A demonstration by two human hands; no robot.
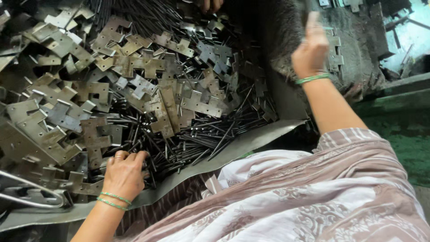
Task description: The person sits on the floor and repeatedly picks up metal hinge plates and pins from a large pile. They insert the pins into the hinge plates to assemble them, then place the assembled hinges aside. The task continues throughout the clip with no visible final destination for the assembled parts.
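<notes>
At the far left lies a heap of notched metal hinge plates point(67, 116); just right of its lower edge the left hand point(125, 172), green bangles at the wrist, rests fingers curled down on a loose pile of thin dark metal pins point(192, 143), whether gripping any I cannot tell; plates and pins lie on a grey metal sheet point(251, 141); further right the right hand point(311, 49) is raised, fingers pinched together near a stack of hinge plates point(333, 56); printed cloth point(313, 197) covers the lap.

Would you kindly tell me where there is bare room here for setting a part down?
Bare: the grey sheet-metal tray's near rim, right of the thin dark steel pins. Crowded: flat notched metal hinge plates above the left hand.
</notes>
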